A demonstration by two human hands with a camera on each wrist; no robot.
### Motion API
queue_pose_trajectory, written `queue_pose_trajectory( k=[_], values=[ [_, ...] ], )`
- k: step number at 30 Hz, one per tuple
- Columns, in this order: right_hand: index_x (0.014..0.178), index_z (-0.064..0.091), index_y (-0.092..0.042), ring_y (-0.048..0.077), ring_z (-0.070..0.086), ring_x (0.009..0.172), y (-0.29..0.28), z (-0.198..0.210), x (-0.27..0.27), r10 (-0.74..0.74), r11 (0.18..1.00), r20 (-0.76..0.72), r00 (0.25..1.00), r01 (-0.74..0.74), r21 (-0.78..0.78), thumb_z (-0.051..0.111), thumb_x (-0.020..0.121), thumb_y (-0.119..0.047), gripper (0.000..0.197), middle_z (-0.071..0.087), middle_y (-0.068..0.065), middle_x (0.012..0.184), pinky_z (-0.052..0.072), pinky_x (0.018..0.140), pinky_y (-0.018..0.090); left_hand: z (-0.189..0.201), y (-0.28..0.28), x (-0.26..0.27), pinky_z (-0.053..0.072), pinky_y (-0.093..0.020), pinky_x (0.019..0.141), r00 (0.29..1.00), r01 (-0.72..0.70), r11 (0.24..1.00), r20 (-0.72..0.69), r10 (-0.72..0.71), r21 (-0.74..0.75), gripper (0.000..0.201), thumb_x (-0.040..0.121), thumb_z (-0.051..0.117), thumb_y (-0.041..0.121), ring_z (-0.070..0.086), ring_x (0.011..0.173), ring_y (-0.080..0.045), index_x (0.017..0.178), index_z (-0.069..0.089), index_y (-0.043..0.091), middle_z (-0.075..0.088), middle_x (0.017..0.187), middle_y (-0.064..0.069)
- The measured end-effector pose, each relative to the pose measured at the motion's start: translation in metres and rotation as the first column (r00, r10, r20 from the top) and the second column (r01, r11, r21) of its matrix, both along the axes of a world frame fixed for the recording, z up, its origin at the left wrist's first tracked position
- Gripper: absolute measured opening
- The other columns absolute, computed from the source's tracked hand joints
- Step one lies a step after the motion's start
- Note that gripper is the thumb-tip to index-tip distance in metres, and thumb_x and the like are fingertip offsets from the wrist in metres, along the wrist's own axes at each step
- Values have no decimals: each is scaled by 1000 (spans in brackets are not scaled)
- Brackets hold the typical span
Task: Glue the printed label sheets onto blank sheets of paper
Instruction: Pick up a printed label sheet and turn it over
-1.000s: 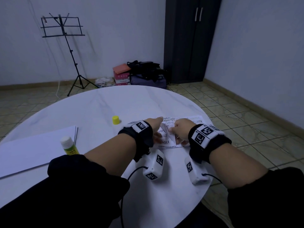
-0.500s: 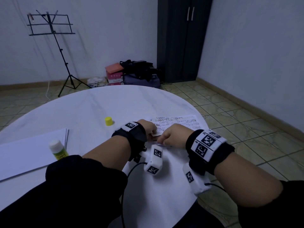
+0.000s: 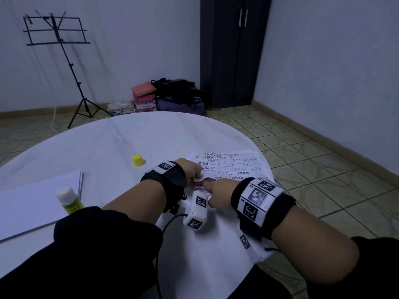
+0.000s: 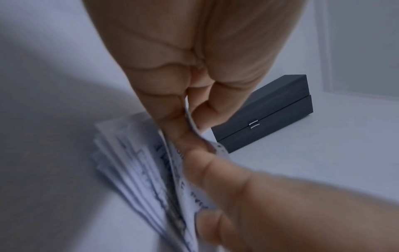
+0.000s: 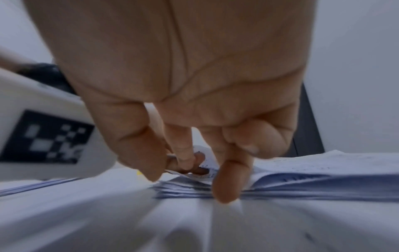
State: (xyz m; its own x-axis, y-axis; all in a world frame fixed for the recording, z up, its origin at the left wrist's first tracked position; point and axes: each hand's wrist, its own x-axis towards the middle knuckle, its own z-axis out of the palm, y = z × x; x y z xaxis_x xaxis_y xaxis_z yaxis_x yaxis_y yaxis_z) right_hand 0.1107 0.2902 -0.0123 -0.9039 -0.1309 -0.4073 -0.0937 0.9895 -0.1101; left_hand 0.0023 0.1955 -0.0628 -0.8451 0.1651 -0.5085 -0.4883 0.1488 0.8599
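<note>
A loose pile of printed label sheets (image 3: 234, 167) lies at the right edge of the round white table (image 3: 108, 143). My left hand (image 3: 194, 172) pinches the lifted corner of the top label sheet (image 4: 194, 126) between thumb and finger. My right hand (image 3: 210, 186) meets it at the pile's near edge. In the right wrist view its thumb and forefinger close on the same sheet (image 5: 205, 162), and its middle finger (image 5: 228, 185) presses on the pile's edge (image 5: 302, 184). A stack of blank sheets (image 3: 32, 201) lies at the left.
An uncapped glue stick (image 3: 69, 200) stands on the blank stack's near corner, and its yellow cap (image 3: 137, 160) sits mid-table. The table's right edge runs just past the label pile. A music stand (image 3: 57, 39), bags and a dark wardrobe (image 3: 233, 50) stand beyond.
My left hand lay flat on the pile with fingers stretched; both hands have since drawn together at the near edge and curled onto a sheet corner, now lifted.
</note>
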Motion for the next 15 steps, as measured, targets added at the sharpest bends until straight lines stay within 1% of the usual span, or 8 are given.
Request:
queue_pose_trajectory(
  k=[1, 2, 3, 5, 6, 9, 13, 15],
  values=[
    [142, 32, -9, 27, 49, 122, -1, -1, -1, -9, 1000, -7, 1000, 10, 25, 42, 96, -17, 48, 48, 12, 136, 40, 90, 28, 11, 0, 9, 48, -63, 86, 1000, 5, 1000, -17, -4, 6, 44, 49, 53, -11, 61, 102, -46, 92, 61, -4, 53, 94, -20],
    [140, 35, -10, 27, 47, 124, -3, -1, 0, -17, 998, -19, 1000, 18, 67, 43, 96, -20, 46, 48, 11, 136, 39, 96, 30, 23, -1, 21, 54, -59, 76, 1000, 17, 1000, -21, -17, 6, 33, 59, 52, -16, 61, 100, -43, 87, 58, -1, 51, 88, -16],
    [138, 39, -12, 27, 42, 128, -3, -2, -1, -36, 992, -27, 999, 39, 117, 42, 96, -23, 44, 48, 10, 136, 36, 102, 33, 26, 0, 25, 57, -51, 62, 1000, 12, 999, -14, -12, 30, 29, 69, 46, -22, 60, 93, -37, 85, 53, 2, 48, 82, -14],
    [133, 45, -13, 29, 29, 133, -2, -3, -3, -83, 974, -39, 996, 89, 206, 40, 94, -24, 41, 42, 11, 138, 30, 108, 39, 25, 2, 26, 55, -34, 42, 1000, 6, 999, -18, -5, 51, 33, 80, 35, -26, 56, 76, -32, 79, 49, 4, 45, 80, -9],
    [132, 45, -13, 30, 26, 133, -2, -2, -4, -99, 968, -37, 994, 105, 229, 40, 93, -25, 41, 39, 11, 140, 28, 109, 41, 25, 3, 27, 53, -31, 38, 1000, 16, 999, -23, -15, 34, 33, 81, 34, -25, 56, 69, -32, 76, 48, 4, 46, 80, -10],
    [136, 40, -13, 31, 27, 134, 0, -6, -8, -163, 962, -67, 984, 173, 213, 41, 91, -29, 48, 34, 14, 144, 26, 111, 43, 23, 2, 25, 51, -31, 38, 999, 16, 1000, -35, -16, 22, 31, 82, 33, -24, 56, 65, -33, 74, 49, 1, 48, 82, -14],
    [133, 41, -8, 32, 46, 125, 5, -4, -7, -257, 960, -101, 961, 266, 83, 49, 91, -25, 46, 48, 14, 135, 40, 101, 37, 22, 2, 25, 54, -32, 40, 1000, 29, 997, -11, -28, 74, 31, 80, 33, -25, 58, 74, -34, 75, 52, -1, 54, 93, -18],
    [140, 30, -7, 31, 39, 131, 9, -4, -9, -276, 947, -74, 958, 285, 147, 44, 94, -23, 51, 40, 14, 141, 35, 105, 36, 22, 1, 27, 54, -31, 39, 999, 20, 996, -28, -18, 90, 32, 80, 34, -26, 58, 74, -34, 76, 54, -2, 54, 94, -18]
  ],
)
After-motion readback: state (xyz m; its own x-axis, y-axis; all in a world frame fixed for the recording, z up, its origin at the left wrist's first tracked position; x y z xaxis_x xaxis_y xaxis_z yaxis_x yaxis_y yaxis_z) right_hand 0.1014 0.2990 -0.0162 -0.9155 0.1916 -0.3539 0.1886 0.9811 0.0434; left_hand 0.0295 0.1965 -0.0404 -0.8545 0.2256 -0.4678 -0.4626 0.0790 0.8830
